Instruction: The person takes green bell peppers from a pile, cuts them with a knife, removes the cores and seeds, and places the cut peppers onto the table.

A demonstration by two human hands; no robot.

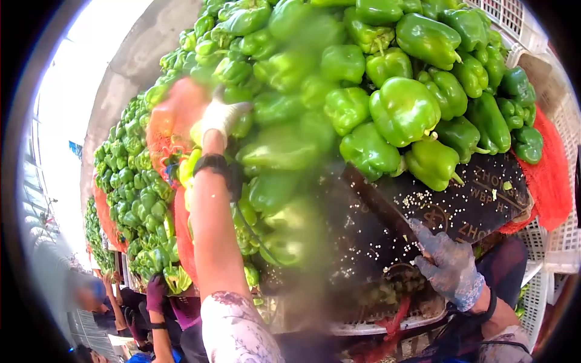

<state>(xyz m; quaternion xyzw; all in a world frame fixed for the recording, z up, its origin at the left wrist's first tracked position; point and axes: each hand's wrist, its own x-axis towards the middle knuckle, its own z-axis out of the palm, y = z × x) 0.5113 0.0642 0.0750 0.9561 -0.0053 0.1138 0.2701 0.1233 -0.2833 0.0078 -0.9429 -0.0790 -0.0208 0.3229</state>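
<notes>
My left hand (219, 119), in a white glove, reaches forward into the heap of green bell peppers (402, 112). A smear over the middle of the view blurs its fingers, so whether they hold a pepper cannot be made out. My right hand (451, 263), in a grey glove, is closed around the handle end of a knife (384, 209). The long dark blade points up and left over a black printed board (478, 187) scattered with pale seeds. Its tip lies close to the front peppers.
Red mesh bags (548, 172) lie at the right and among the peppers. White plastic crates (560, 242) stand along the right side. At the lower left, a co-worker's gloved hand (156, 293) touches the heap. A concrete ledge (130, 48) runs behind.
</notes>
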